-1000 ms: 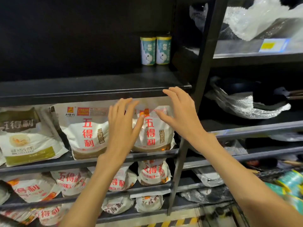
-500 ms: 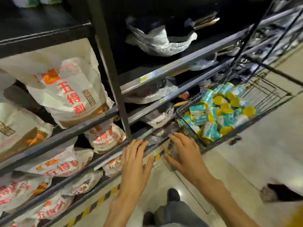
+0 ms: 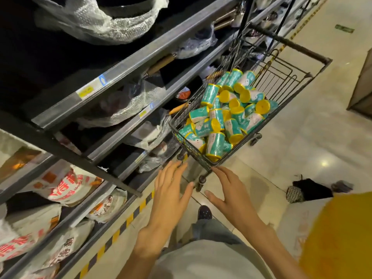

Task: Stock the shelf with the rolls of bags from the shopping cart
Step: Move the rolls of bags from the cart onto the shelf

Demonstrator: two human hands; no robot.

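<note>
A black wire shopping cart stands beside the shelving, its basket heaped with several teal rolls of bags with yellow ends. My left hand and my right hand hover side by side just below the cart's near corner, fingers spread and straight, holding nothing. Neither hand touches a roll. The dark shelf where rolls stood earlier is out of view.
Dark metal shelving runs along the left, holding pans in bubble wrap and white flour bags with red print. A yellow-black floor strip edges the shelf base. A dark bundle lies on the tiled floor at right.
My view has swung from the upper shelf down and right to the cart. Both hands dropped from shelf height and now reach toward the cart's near corner, still holding nothing.
</note>
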